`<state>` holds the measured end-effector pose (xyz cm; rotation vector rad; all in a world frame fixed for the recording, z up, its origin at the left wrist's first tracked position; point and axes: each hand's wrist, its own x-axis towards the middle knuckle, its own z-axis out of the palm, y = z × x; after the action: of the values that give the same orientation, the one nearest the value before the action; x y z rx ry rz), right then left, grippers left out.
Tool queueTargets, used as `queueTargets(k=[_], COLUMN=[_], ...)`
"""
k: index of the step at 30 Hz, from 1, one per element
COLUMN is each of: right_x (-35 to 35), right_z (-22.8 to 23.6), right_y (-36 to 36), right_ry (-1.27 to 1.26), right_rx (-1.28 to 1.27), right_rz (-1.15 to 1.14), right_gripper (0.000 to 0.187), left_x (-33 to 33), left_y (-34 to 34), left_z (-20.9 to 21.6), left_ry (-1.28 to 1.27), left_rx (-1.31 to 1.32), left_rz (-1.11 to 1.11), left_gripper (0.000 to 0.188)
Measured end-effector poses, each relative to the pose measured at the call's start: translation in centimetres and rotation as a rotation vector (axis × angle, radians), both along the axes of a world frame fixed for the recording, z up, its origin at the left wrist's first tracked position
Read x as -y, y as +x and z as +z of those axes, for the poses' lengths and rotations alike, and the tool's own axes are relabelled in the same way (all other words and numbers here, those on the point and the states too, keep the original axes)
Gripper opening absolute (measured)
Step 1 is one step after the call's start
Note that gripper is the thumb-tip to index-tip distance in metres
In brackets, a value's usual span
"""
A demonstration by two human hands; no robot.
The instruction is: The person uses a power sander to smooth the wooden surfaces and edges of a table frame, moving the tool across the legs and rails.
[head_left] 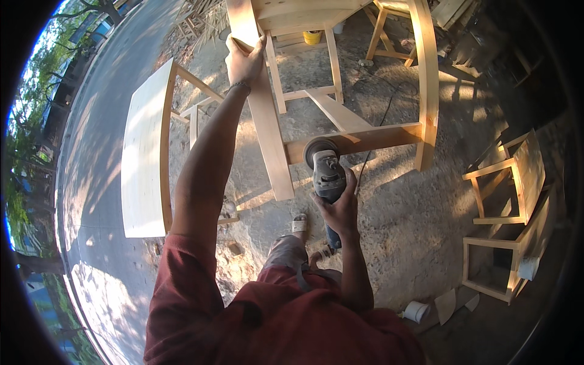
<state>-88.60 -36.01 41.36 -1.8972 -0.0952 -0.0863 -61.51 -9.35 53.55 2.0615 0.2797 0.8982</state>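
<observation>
My right hand is wrapped round the dark body of an angle grinder fitted with a round disc. That disc rests on or very close to the wooden crossbar of a pale, upturned-looking table frame. Up at the left, my left hand grips the edge of the frame's wide wooden leg, its arm stretched out. A second leg stands at the crossbar's right end. From the grinder a thin dark cord trails away over the ground. Whether the disc is spinning cannot be told.
A pale wooden table stands to the left beside the road. Small stool-like frames are stacked at the right. White containers lie lower right. A yellow bucket sits beyond the frame, near a trestle.
</observation>
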Motion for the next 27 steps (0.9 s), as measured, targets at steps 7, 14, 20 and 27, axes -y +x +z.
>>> queueTargets(k=[7,14,20,27], right_x=[-3.2,-3.4,-0.4,11.7], right_z=[4.3,4.8,3.9,4.1], right_y=[2.2,2.3,2.8,6.4], right_ry=[-0.177,-0.338,-0.356,-0.336], right_rx=[-0.078,-0.153,-0.194,-0.293], right_rz=[0.105,0.189,0.156,-0.133], right_gripper=[0.091,0.092,0.093,0.094], left_x=[0.4,1.2,1.3,1.4], left_y=[-2.4,-3.4,-3.0,-4.8], left_z=[-0.5,-0.9,-1.9,-2.6], left_ry=[-0.021,0.013,0.032,0.072], left_rx=[0.013,-0.018,-0.049,-0.015], left_rz=[-0.016,0.043,0.04,0.022], left_gripper=[0.075,0.077,0.084,0.085])
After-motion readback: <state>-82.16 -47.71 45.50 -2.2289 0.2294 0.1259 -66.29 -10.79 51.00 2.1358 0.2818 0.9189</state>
